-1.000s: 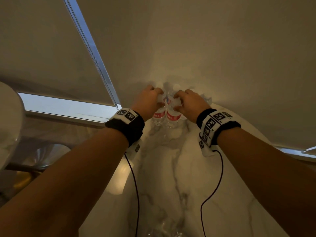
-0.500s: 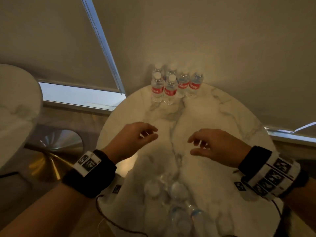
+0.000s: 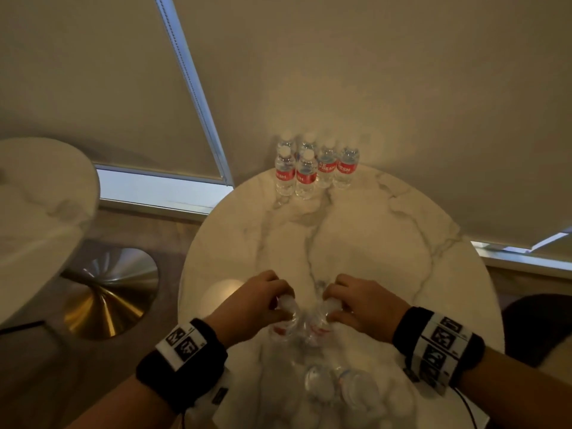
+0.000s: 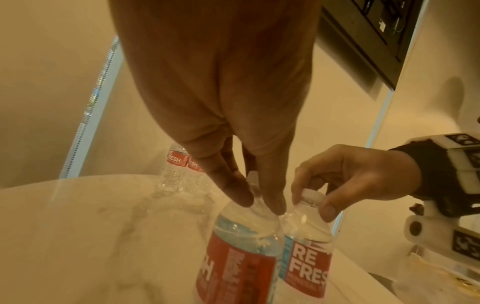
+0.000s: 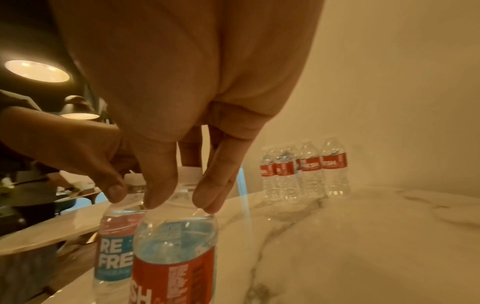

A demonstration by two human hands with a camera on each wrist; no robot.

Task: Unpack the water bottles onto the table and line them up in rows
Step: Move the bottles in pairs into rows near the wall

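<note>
Left hand (image 3: 253,301) is pinching one bottle (image 4: 241,246) by its neck; right hand (image 3: 362,305) is pinching a second bottle (image 5: 176,246), both at table (image 3: 402,243) 6 o'clock. Six placed bottles (image 3: 315,168) are standing at 12 o'clock.

Dim warm light, ceiling lamp (image 5: 37,71) glare, soft blur, wide-angle edge distortion

Bare forearms, two wrist rigs.
Left wristband (image 3: 182,357) and right wristband (image 3: 438,345): black fabric, white blocks with black square fiducial markers; thin black cable (image 3: 469,407) off the right one.
</note>
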